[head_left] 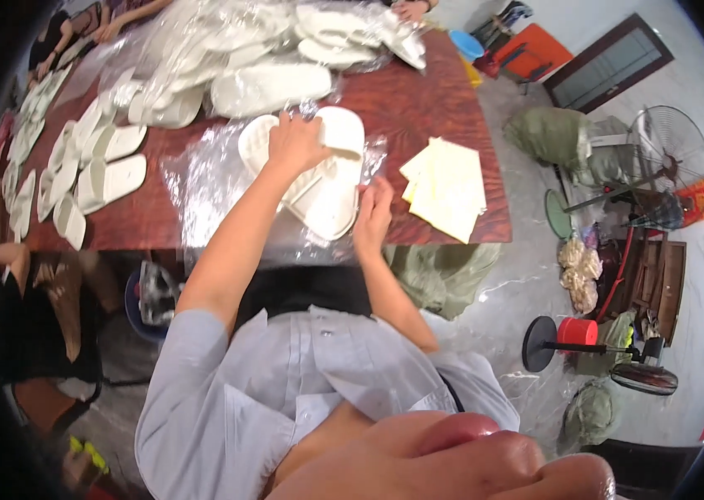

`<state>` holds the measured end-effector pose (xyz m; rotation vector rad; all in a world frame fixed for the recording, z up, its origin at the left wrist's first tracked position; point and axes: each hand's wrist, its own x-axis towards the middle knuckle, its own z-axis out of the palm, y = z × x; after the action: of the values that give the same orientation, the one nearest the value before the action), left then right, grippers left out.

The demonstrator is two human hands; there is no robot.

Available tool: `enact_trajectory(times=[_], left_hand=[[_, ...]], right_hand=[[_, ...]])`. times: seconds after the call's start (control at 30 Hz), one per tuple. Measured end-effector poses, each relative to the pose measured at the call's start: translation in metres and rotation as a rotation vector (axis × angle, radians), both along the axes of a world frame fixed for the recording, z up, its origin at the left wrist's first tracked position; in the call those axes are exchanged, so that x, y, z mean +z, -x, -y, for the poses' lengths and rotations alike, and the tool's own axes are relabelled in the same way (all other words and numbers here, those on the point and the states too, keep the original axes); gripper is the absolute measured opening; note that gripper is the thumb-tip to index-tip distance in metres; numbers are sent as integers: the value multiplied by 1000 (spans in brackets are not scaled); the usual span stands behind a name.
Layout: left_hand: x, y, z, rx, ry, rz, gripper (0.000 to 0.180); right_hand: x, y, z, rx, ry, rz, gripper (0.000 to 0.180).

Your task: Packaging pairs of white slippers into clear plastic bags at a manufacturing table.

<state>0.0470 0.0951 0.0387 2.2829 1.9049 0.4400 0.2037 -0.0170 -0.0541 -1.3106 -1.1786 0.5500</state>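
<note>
A pair of off-white slippers (337,202) lies side by side on a clear plastic bag (206,183) at the table's near edge. Over the pair's upper part reaches my left hand (296,143), its fingers bent around the left slipper near the strap. My right hand (374,215) is beside the right slipper's outer edge, with curled fingers close to the plastic. What those fingers hold, if anything, is too small to make out. Just right of this hand, several pale yellow sheets (448,190) lie in a loose stack.
Beyond the pair, slippers in clear plastic (273,87) are heaped on the dark red wooden table (406,104). Several unwrapped slippers (110,182) lie at the left. Other people's arms (131,15) show along the far edge. A fan (669,146) and sacks (548,133) stand on the right.
</note>
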Motion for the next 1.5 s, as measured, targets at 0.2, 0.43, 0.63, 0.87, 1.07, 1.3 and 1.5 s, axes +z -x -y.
enact_trajectory(times=[0.2, 0.43, 0.63, 0.87, 1.07, 1.3, 1.5], left_hand=[[9, -9, -25, -326, 77, -219, 69], [-56, 11, -46, -179, -59, -42, 82], [-55, -12, -40, -66, -28, 106, 32], [-49, -22, -41, -43, -131, 314, 13], [23, -10, -26, -125, -388, 414, 16], [105, 66, 24, -5, -587, 299, 40], [104, 195, 66, 439, -516, 537, 38]], right_hand=[[0, -9, -4, -63, 46, 91, 32], [-5, 6, -16, -31, -15, 194, 30], [-2, -5, -9, 17, 62, 185, 39], [-5, -11, -15, -38, 117, 293, 45], [-19, -20, -27, -18, -5, 672, 36], [-4, -11, -14, -103, 75, 916, 31], [-3, -6, -13, -138, 102, 1006, 27]])
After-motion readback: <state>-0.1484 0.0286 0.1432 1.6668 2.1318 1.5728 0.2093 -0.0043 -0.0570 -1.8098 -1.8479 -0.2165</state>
